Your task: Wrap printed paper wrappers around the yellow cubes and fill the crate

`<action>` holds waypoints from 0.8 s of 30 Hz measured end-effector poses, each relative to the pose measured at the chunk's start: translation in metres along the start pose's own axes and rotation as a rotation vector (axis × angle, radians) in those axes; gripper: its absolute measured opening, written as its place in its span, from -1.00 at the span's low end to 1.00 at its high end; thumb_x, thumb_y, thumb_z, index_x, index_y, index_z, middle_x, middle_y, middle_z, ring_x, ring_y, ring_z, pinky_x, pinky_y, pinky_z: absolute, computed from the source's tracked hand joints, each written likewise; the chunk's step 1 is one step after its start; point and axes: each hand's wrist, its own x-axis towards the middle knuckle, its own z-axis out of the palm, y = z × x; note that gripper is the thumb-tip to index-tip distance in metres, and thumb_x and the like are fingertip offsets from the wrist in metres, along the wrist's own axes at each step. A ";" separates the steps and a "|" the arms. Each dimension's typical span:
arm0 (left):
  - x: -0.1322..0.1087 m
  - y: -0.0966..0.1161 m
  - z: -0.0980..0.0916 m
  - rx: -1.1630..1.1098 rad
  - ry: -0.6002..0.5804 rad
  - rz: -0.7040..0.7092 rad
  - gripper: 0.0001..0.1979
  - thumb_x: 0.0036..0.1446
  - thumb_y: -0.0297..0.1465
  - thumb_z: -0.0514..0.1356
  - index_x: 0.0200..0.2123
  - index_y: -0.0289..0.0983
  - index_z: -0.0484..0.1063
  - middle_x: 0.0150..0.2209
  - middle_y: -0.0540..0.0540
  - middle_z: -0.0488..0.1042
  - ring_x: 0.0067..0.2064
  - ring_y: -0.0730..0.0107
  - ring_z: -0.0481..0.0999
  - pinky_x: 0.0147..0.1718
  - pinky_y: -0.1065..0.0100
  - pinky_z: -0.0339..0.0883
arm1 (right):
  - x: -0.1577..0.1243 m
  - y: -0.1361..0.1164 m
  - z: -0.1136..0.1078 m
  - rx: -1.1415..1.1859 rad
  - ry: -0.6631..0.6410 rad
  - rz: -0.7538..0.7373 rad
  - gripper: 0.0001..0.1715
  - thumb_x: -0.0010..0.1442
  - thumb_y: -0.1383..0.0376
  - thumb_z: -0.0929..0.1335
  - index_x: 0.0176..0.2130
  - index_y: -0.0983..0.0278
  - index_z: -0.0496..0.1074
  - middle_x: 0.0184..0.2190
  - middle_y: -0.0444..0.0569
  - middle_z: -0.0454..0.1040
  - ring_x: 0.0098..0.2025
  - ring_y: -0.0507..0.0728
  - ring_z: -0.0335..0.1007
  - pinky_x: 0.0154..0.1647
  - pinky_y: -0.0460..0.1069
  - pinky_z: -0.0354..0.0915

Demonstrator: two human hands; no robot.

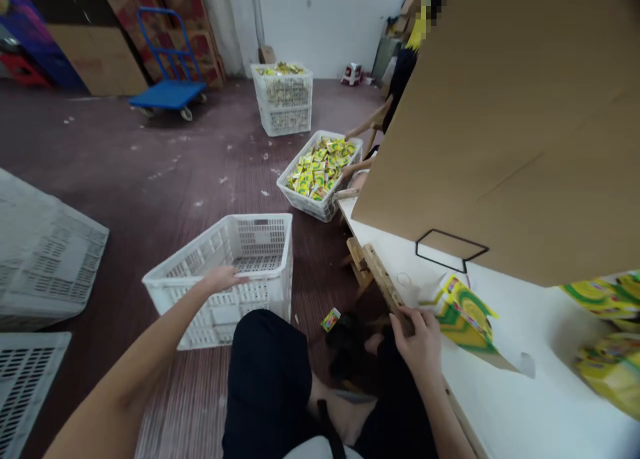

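Observation:
My left hand (223, 280) grips the near rim of a white plastic crate (255, 292), its fingers hooked over the edge. No contents show in the part of that crate I can see into. At the table (525, 399) to the right, my right hand (419, 342) is closed on the wooden edge (383, 279). Beside that hand, a yellow and green printed box (467, 319) rests on the white tabletop. One small yellow packet (331, 319) lies on the floor between the crate and the table.
A large cardboard box (510, 125) blocks the right side. Beyond it, another person's arms (370, 119) reach over a crate of yellow packets (320, 169). Stacked crates (286, 105) and a blue trolley (170, 93) stand behind. More white crates (55, 259) are at left.

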 end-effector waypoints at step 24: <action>-0.147 -0.025 0.047 -0.464 0.259 -0.451 -0.60 0.23 -0.06 -0.13 -0.50 -0.15 0.22 -0.59 -0.10 0.44 -0.52 0.13 0.52 -0.47 0.23 0.37 | 0.000 -0.005 0.001 -0.090 -0.054 0.002 -0.74 0.26 0.13 0.39 -0.15 0.25 0.44 -0.26 0.07 0.42 -0.18 0.27 0.38 -0.07 0.19 0.35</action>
